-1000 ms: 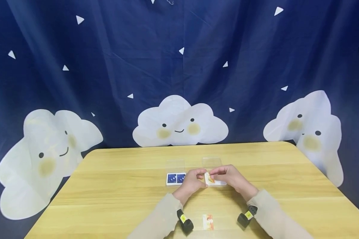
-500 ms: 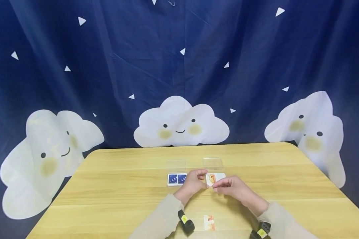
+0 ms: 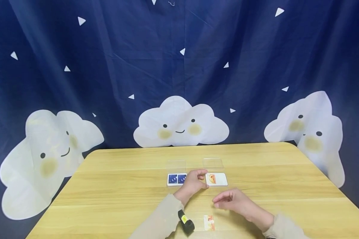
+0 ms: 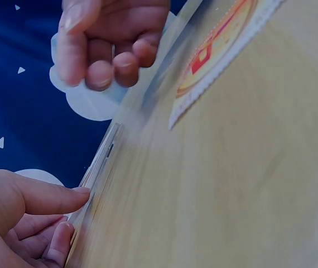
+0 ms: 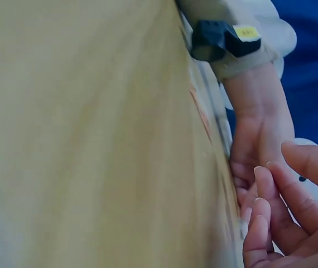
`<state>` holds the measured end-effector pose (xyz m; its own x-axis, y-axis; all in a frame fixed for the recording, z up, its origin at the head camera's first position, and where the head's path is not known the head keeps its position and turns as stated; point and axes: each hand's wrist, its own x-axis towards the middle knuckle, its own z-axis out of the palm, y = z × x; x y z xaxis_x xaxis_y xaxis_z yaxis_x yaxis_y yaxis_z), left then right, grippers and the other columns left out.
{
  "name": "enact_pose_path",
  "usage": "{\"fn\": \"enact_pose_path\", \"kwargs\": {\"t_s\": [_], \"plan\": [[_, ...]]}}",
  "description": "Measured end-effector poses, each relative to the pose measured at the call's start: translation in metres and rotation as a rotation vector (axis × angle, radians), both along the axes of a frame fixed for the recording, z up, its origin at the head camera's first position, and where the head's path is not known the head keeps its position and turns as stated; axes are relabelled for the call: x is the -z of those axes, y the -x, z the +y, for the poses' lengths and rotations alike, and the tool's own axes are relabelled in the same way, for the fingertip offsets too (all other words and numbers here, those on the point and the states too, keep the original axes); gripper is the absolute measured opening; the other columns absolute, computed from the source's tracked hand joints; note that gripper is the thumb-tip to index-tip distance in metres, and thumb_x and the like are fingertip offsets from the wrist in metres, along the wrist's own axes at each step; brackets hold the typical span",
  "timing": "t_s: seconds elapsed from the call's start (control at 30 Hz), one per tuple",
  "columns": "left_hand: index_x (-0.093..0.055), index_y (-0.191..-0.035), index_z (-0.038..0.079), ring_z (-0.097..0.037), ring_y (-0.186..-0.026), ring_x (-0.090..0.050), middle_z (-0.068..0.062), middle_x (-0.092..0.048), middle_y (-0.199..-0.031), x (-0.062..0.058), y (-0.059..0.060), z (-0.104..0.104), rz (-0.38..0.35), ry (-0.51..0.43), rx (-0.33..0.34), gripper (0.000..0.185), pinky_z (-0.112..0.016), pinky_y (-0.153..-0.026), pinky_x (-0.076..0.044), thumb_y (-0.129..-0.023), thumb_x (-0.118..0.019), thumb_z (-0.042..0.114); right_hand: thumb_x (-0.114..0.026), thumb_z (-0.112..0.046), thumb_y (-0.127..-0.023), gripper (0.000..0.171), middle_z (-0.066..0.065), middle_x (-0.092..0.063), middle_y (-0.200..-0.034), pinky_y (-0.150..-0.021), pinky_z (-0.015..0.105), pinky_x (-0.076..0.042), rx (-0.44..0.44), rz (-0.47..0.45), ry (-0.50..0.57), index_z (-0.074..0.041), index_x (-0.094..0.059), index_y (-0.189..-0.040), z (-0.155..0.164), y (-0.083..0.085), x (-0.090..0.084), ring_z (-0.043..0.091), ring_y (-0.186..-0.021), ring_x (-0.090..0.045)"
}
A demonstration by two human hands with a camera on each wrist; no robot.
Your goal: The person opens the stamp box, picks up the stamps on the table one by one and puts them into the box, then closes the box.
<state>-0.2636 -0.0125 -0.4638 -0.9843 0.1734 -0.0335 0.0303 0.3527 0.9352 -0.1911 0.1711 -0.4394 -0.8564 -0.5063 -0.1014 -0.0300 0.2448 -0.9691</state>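
Note:
A clear card case [image 3: 219, 179] with an orange-pictured card inside lies flat on the wooden table [image 3: 113, 186]. My left hand [image 3: 199, 180] is at its left end, thumb above and curled fingers below, holding that edge. In the left wrist view one fingertip of the left hand [image 4: 64, 195] touches the case edge [image 4: 100, 162]. My right hand [image 3: 223, 199] hovers just in front of the case, fingers loosely curled and holding nothing; the right hand [image 4: 109, 44] shows the same from below. A loose orange card [image 3: 209, 222] lies near the table's front edge.
A second case with blue cards [image 3: 176, 179] lies left of my left hand. Two clear lids [image 3: 176, 164] [image 3: 213, 162] rest just behind the cases. A dark blue curtain with white clouds [image 3: 180, 122] hangs behind the table.
My right hand let go of the card in the case and drew back toward me, away from the case. The left hand stayed at the case's left end.

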Motion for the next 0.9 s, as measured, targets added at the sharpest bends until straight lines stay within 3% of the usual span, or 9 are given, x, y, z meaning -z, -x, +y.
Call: {"fn": "enact_pose_path", "kwargs": {"t_s": [0.37,0.53,0.9], "plan": [[-0.065,-0.115,0.005,-0.014,-0.087,-0.055,-0.003,-0.061,-0.093,0.001,0.000,-0.001,0.005,-0.009,-0.003,0.060,-0.024,-0.073,-0.050,-0.059,-0.075,-0.011,-0.066,-0.011,-0.083,0.025,0.019,-0.068,-0.097,-0.072,0.024,-0.048,-0.057,0.024,-0.022,0.005,-0.066,-0.102,-0.006,-0.017,0.005,0.011,-0.078,-0.059],[-0.065,-0.115,0.005,-0.015,-0.087,-0.054,-0.003,-0.061,-0.094,0.002,0.001,-0.001,0.005,-0.028,0.005,0.059,-0.023,-0.071,-0.050,-0.059,-0.075,-0.012,-0.068,-0.007,-0.079,0.025,0.020,-0.068,-0.100,-0.064,0.019,-0.048,-0.064,0.078,-0.035,0.005,-0.067,-0.102,-0.009,-0.019,0.009,0.005,-0.070,-0.054],[-0.066,-0.115,0.006,-0.014,-0.086,-0.054,-0.002,-0.061,-0.093,0.002,0.002,-0.001,0.005,-0.013,0.001,0.059,-0.023,-0.072,-0.049,-0.059,-0.076,-0.012,-0.074,-0.013,-0.075,0.021,0.005,-0.068,-0.090,-0.062,0.019,-0.044,-0.053,0.254,-0.122,-0.004,-0.071,-0.094,-0.015,-0.021,0.015,0.002,-0.070,-0.049]]}}
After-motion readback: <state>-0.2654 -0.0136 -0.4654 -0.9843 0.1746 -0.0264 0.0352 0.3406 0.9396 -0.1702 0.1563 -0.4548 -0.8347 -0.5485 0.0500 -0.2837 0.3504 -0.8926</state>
